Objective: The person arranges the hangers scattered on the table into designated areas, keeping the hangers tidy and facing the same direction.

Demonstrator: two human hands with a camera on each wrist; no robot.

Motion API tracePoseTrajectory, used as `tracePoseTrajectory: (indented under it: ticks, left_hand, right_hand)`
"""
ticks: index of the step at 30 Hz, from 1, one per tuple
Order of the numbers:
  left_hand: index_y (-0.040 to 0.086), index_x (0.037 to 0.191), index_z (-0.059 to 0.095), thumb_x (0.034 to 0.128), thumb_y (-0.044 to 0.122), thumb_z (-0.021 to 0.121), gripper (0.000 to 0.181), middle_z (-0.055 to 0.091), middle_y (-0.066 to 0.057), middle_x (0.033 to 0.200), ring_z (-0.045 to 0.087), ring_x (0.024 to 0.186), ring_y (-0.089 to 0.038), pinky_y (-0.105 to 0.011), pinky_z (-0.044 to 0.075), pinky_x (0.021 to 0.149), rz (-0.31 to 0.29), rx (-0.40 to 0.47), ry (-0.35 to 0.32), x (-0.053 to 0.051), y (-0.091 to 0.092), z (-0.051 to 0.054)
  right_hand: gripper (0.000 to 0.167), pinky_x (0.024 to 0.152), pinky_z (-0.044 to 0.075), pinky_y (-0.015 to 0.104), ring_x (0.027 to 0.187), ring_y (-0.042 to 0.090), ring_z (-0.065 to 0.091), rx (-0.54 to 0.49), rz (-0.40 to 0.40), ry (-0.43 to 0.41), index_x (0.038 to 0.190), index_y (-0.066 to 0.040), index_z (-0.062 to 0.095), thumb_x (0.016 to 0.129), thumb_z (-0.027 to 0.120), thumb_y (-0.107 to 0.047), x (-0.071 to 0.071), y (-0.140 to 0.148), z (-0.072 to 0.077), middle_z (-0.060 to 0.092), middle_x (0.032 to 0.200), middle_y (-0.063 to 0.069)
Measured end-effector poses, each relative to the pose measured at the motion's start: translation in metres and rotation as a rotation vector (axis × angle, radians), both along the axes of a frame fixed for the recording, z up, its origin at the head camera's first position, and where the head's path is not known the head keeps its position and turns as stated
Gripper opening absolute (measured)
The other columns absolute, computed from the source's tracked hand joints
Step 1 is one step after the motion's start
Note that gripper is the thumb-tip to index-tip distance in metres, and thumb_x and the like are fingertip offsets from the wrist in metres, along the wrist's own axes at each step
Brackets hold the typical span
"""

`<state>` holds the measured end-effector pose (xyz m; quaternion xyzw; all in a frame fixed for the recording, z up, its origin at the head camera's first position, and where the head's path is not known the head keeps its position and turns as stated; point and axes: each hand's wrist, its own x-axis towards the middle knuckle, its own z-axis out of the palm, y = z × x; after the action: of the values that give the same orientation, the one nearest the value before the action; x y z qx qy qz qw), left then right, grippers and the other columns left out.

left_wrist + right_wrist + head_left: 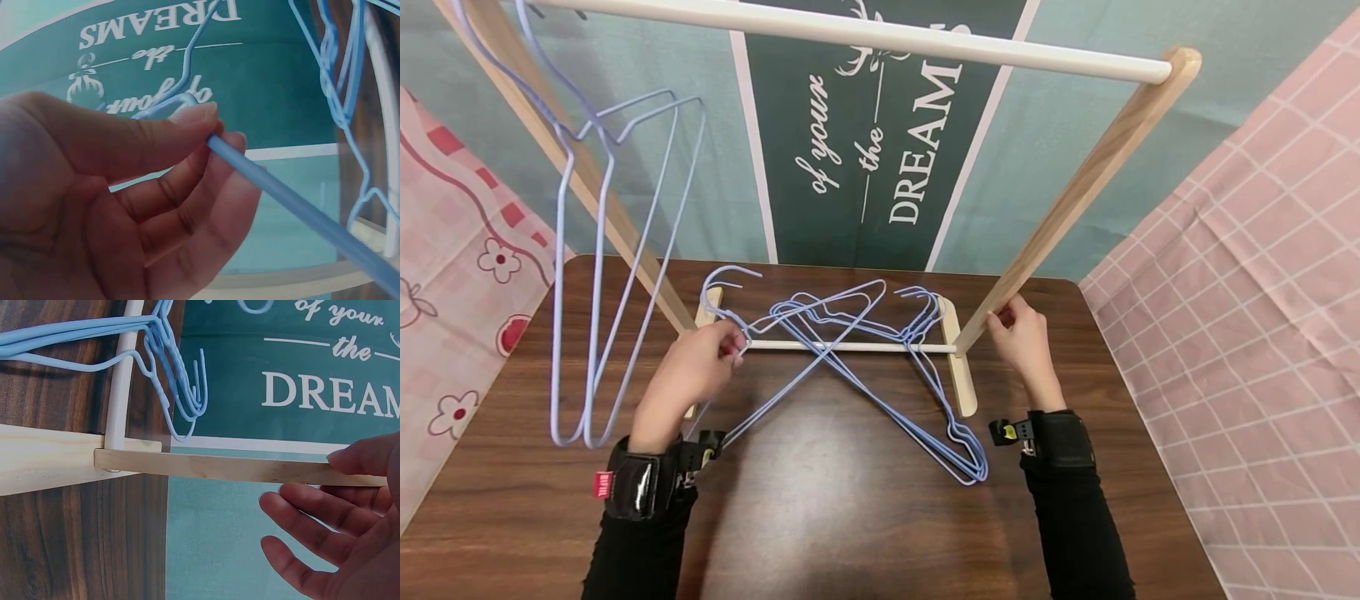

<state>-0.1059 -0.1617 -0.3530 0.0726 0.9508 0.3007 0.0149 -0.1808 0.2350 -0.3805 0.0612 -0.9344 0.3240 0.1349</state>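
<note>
Head view bright; soft glare on tabletop (805, 508); left wrist view hazy.

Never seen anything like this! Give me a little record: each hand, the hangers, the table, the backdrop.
Left hand: pinches a blue clothes hanger
Right hand: holds the right wooden upright of the garment rack
Hanging: two blue hangers, left side
Low down: several overlapping hangers across the white lower rod
Table: brown wood-grain
Backdrop: green banner reading "DREAMS"

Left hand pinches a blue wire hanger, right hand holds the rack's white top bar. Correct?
One error: the right hand holds the rack's right wooden upright, as the right wrist view shows. The left hand does pinch a blue wire hanger.
</note>
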Motion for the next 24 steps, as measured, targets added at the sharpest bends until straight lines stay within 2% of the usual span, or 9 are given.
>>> tracePoseTrajectory:
  ticks: [8,17,24]
  left_hand:
    - [0.002,0.085,0.057,0.0771,-0.003,0.053,0.01,0.058,-0.008,0.073,0.052,0.068,-0.025,-0.042,0.038,0.065,0.045,0.017,0.055,0.002,0.004,0.018]
    - [0.0,0.091,0.056,0.0818,-0.001,0.053,0.01,0.059,-0.013,0.081,0.053,0.073,-0.03,-0.044,0.039,0.067,0.099,-0.001,0.059,0.007,0.01,0.035]
    - [0.0,0.086,0.057,0.0778,-0.003,0.054,0.01,0.058,-0.012,0.075,0.053,0.07,-0.031,-0.045,0.039,0.064,0.121,-0.035,0.147,0.01,0.014,0.047]
  right_hand:
    - [0.014,0.052,0.037,0.034,0.062,0.03,0.054,-0.006,0.004,0.0,0.094,0.006,0.057,0.086,0.056,-0.005,0.0,0.001,-0.001,0.059,0.075,0.02]
    - [0.015,0.052,0.038,0.034,0.062,0.03,0.054,0.001,0.004,0.003,0.095,0.006,0.057,0.086,0.056,-0.005,0.0,0.0,0.0,0.059,0.075,0.021]
    - [0.014,0.053,0.038,0.033,0.063,0.031,0.054,0.005,0.007,0.007,0.094,0.007,0.057,0.086,0.055,-0.004,0.0,0.0,0.0,0.059,0.075,0.021]
